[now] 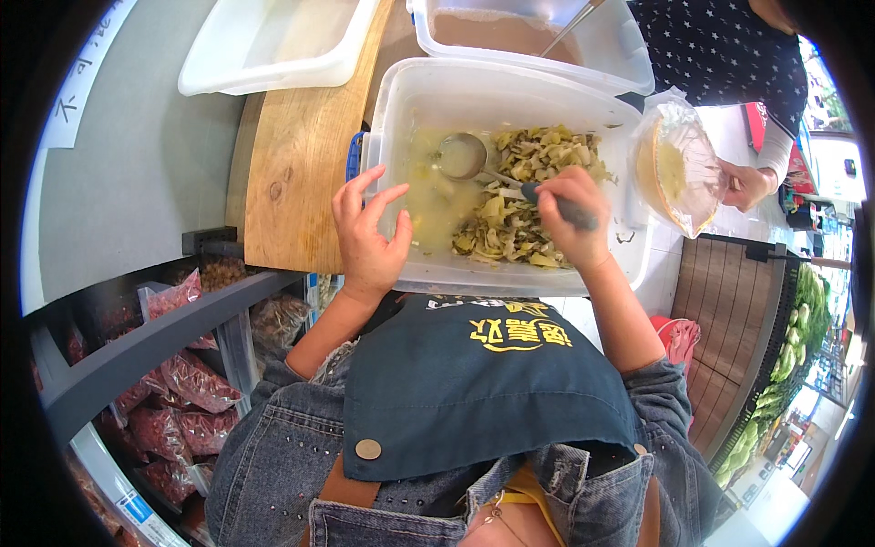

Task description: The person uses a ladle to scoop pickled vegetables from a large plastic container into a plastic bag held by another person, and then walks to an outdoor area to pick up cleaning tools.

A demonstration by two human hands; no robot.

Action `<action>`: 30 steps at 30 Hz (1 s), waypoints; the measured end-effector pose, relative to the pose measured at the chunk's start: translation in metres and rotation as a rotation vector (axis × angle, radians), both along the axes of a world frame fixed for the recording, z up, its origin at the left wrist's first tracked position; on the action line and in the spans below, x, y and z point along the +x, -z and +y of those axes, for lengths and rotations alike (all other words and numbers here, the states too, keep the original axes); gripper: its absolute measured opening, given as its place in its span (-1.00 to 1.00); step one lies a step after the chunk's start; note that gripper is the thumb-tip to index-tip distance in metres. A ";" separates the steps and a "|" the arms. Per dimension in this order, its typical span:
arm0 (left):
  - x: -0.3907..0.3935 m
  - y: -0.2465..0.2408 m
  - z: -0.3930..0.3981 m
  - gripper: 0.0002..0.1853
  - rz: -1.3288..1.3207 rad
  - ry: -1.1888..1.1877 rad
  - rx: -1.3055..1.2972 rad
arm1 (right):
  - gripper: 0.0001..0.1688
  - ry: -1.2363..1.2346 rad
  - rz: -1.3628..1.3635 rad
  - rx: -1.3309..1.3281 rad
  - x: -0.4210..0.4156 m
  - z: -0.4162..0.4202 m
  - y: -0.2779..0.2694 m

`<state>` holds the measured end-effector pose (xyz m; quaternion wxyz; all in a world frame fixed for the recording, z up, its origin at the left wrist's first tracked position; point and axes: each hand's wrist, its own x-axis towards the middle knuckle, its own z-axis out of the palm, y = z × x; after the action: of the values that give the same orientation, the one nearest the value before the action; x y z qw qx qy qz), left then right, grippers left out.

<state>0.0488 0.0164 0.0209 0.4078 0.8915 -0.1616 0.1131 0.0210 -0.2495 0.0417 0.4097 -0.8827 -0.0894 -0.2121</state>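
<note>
My right hand [576,217] grips the dark handle of a metal ladle [463,156]. The ladle's round bowl lies in cloudy yellowish liquid [437,219] at the left side of a translucent plastic tub [502,279]. Chopped pickled greens [513,236] are heaped in the tub's middle and right, below and beside the ladle's shaft. My left hand [374,236] is over the tub's left rim with its fingers spread and nothing in them. At the tub's right, another person's hand [745,184] holds a bowl lined with a clear plastic bag [673,167], which has some yellowish liquid in it.
A second tub [472,51] with brownish liquid and a utensil stands behind. An empty-looking white tub [225,78] rests on the wooden table [301,178] at the upper left. Bagged reddish goods [198,379] fill a rack at the lower left. Leafy vegetables [793,342] are at the right.
</note>
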 end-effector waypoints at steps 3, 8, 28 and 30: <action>-0.002 -0.002 0.000 -0.68 0.024 -0.006 -0.002 | -0.95 0.152 0.136 0.226 -0.008 -0.017 0.005; -0.001 0.002 0.000 -0.68 -0.003 -0.007 0.000 | -0.92 0.133 0.028 0.505 -0.038 -0.039 -0.029; -0.003 -0.001 -0.007 -0.69 0.012 0.009 0.068 | -0.73 0.795 -0.498 0.958 -0.190 -0.177 -0.120; -0.003 0.000 -0.006 -0.69 0.010 0.007 0.069 | -0.76 0.874 -0.487 1.108 -0.191 -0.180 -0.108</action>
<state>0.0455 0.0106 0.0213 0.3781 0.9050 -0.1666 0.1015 -0.1705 -0.4298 0.1498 0.6415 -0.4301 0.3016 -0.5590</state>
